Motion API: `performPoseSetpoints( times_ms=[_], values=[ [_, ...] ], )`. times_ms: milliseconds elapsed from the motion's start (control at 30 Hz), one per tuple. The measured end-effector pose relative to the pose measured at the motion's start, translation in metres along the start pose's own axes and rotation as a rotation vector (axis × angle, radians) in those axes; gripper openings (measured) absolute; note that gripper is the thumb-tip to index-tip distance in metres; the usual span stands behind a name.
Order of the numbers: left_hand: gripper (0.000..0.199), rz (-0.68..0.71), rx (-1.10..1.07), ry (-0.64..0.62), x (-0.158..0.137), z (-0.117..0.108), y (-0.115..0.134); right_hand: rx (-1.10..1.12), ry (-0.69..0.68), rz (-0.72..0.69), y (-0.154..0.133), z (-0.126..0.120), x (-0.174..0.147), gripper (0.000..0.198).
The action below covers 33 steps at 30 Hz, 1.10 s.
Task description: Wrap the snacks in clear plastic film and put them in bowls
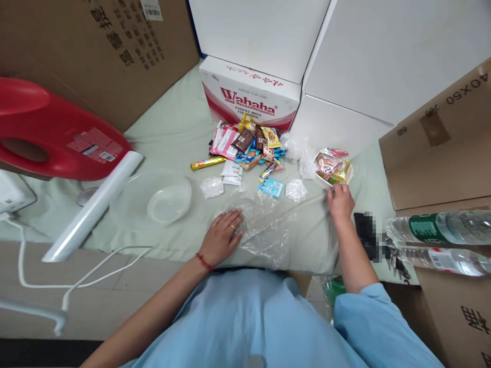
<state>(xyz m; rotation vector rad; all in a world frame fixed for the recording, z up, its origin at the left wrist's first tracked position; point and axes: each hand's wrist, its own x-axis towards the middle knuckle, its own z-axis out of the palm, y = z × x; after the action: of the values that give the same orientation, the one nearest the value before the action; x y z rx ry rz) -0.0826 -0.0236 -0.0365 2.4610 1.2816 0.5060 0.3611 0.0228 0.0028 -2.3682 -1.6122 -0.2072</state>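
Note:
My left hand (223,232) lies flat, palm down, with its fingers stretched over the left edge of a clear plastic bag (264,230) spread on the cloth. At the right, my right hand (340,202) has its fingers curled at the near rim of a small white bowl (316,177); the thumb's hold is partly hidden. Wrapped snacks (328,167) fill that bowl. Beyond my hands is a pile of packaged snacks (245,143). Closer lie a blue packet (271,187), white sachets (232,172) and two crumpled clear plastic pieces (212,187).
A Wahaha carton (251,99) stands behind the pile. To the left are a clear round container (126,202), a white roll (94,207), a red jug (57,133) and white cables (49,286). Water bottles (441,227), keys (399,266) and a cardboard box (441,148) occupy the right.

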Motion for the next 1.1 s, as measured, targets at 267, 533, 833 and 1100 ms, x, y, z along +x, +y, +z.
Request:
performPoseSetpoints(
  times_ms=[267, 533, 833, 1100],
  values=[
    [0.059, 0.006, 0.049, 0.008, -0.018, -0.012, -0.008, -0.145, 0.025, 0.053, 0.045, -0.001, -0.023, 0.035],
    [0.060, 0.072, 0.098, 0.033, -0.024, -0.013, -0.014, -0.188, 0.020, 0.301, 0.103, -0.011, 0.018, 0.034],
    [0.061, 0.086, 0.125, 0.059, -0.024, -0.015, -0.015, -0.125, 0.034, 0.388, 0.125, 0.014, 0.127, 0.032],
    [0.068, 0.049, 0.088, 0.045, -0.025, -0.016, -0.016, -0.171, 0.076, 0.131, 0.133, 0.037, 0.206, 0.049]
  ],
)
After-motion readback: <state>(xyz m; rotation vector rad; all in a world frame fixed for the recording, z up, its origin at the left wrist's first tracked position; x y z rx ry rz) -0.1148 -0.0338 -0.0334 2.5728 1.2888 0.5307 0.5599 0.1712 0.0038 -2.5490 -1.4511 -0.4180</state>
